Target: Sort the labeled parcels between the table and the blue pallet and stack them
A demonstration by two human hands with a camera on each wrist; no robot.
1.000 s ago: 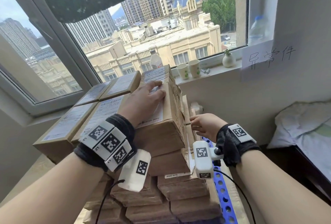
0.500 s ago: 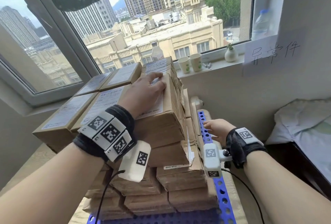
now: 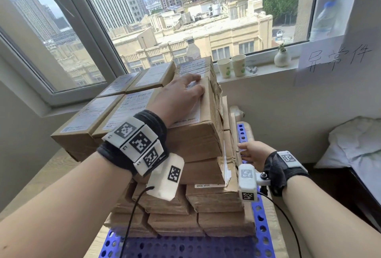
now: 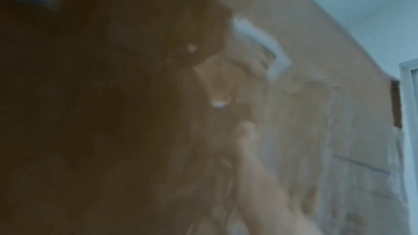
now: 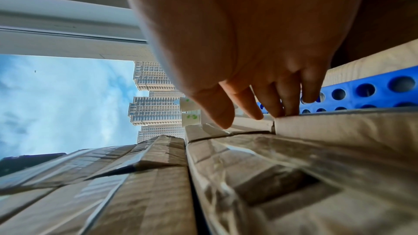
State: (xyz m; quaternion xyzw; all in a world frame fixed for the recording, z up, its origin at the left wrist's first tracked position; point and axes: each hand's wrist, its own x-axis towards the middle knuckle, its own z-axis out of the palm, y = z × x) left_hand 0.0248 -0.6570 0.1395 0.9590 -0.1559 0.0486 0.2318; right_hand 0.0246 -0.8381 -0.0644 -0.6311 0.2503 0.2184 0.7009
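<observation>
The top parcel point(image 3: 198, 113) sits at the near right corner of a tall stack of brown boxes point(image 3: 185, 196) on the blue pallet point(image 3: 261, 235). The left hand point(image 3: 181, 94) lies flat on its label, fingers straight and together, pressing down. The right hand point(image 3: 252, 153) reaches in at the stack's right side lower down, its fingers point(image 5: 291, 99) slightly curled and a little apart, their tips touching the edge of a box there — not clamped on anything.

The risk, as I judge it: the right column looks uneven, with box edges stepping out, so a hard sideways shove could slide the upper boxes toward the window, or tip them off the pallet's edge.

Containers — two paper cups point(image 3: 232, 67) stand on the windowsill and a small white vase point(image 3: 281, 57) holds a plant; what the cups hold cannot be seen.
</observation>
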